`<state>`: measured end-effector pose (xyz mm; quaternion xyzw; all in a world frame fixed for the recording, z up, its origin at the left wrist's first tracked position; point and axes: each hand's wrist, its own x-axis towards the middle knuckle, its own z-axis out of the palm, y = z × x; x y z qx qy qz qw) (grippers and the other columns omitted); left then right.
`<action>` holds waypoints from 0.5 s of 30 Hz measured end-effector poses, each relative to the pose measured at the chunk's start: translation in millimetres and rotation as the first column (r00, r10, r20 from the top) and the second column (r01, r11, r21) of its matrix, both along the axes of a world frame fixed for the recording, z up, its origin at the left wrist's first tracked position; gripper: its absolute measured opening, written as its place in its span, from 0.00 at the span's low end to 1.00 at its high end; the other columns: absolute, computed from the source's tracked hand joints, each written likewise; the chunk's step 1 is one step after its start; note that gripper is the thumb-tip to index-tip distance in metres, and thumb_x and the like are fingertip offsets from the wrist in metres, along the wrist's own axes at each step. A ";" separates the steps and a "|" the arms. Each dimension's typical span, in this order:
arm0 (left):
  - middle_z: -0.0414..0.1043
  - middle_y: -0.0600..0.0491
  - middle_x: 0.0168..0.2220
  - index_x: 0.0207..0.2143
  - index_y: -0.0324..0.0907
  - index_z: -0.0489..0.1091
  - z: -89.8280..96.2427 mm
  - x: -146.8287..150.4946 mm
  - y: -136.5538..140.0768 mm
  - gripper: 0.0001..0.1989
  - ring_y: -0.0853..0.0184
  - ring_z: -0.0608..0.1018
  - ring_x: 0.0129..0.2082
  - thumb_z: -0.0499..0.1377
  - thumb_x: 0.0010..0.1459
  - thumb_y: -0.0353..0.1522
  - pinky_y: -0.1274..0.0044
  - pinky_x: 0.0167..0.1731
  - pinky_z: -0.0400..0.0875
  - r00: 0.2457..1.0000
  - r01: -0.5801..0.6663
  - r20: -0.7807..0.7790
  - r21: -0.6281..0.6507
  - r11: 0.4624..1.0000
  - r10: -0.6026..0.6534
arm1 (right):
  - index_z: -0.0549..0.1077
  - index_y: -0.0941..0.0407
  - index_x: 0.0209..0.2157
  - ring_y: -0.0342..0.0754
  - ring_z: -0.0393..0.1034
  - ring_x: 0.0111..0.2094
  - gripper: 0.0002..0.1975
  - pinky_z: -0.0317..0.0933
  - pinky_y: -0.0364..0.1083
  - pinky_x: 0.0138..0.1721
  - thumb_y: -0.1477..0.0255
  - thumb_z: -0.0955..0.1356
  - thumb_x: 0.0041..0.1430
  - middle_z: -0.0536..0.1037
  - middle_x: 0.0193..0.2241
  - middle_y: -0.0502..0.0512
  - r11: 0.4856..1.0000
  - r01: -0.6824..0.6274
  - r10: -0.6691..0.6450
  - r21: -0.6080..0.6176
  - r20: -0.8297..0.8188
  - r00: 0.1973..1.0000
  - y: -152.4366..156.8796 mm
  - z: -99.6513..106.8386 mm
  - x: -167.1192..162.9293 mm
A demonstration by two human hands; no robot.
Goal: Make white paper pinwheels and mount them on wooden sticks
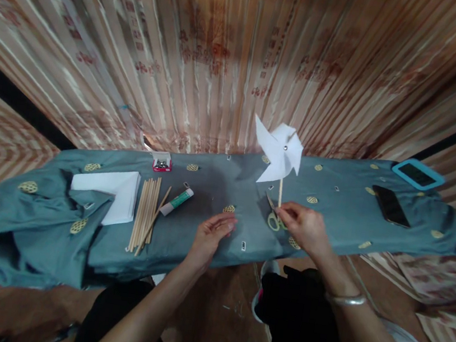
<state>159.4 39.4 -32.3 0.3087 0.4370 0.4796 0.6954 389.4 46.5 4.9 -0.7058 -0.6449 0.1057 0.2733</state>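
Observation:
A white paper pinwheel (278,154) stands upright on a thin wooden stick, with a round metal pin at its centre. My right hand (304,225) grips the lower end of that stick, fingers pinched together. Just beside and partly behind this hand lie scissors (274,221) with pale green handles. My left hand (211,235) is over the front middle of the cloth, holding nothing, its fingers loosely stretched and slightly apart. Left of it, a glue stick (176,202) with a green label rests near a bundle of wooden sticks (146,210).
Folded white paper (125,196) lies at the left, partly under bunched cloth. A small open box of pins (162,162) sits at the back. A phone (391,205) and a blue-framed tablet (418,174) are at the right. Curtains (226,63) hang behind the cloth-covered table (341,209).

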 end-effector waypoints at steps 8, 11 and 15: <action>0.81 0.50 0.32 0.33 0.40 0.80 2.5 -5.7 -4.7 0.18 0.70 0.76 0.29 0.73 0.37 0.38 0.79 0.34 0.67 0.999 0.017 0.030 -0.028 0.999 -0.016 | 0.79 0.60 0.39 0.55 0.74 0.31 0.16 0.53 0.48 0.29 0.64 0.65 0.61 0.80 0.35 0.71 0.931 0.292 -0.120 -0.218 0.573 0.811 43.7 24.2 122.1; 0.81 0.49 0.31 0.32 0.40 0.80 1.4 -8.0 -7.5 0.18 0.70 0.76 0.29 0.73 0.37 0.38 0.79 0.34 0.67 0.999 0.020 0.030 -0.053 0.998 -0.018 | 0.80 0.63 0.36 0.57 0.74 0.30 0.15 0.53 0.50 0.28 0.67 0.66 0.61 0.79 0.33 0.76 0.895 0.373 -0.160 -0.244 0.605 0.780 47.2 18.7 153.1; 0.80 0.49 0.30 0.32 0.39 0.80 -1.0 -11.6 -9.8 0.18 0.69 0.76 0.29 0.73 0.36 0.38 0.79 0.33 0.66 0.999 0.034 0.021 -0.077 0.996 -0.033 | 0.81 0.65 0.35 0.58 0.75 0.31 0.14 0.55 0.50 0.29 0.69 0.67 0.60 0.78 0.33 0.79 0.857 0.447 -0.209 -0.256 0.619 0.757 52.7 5.0 180.6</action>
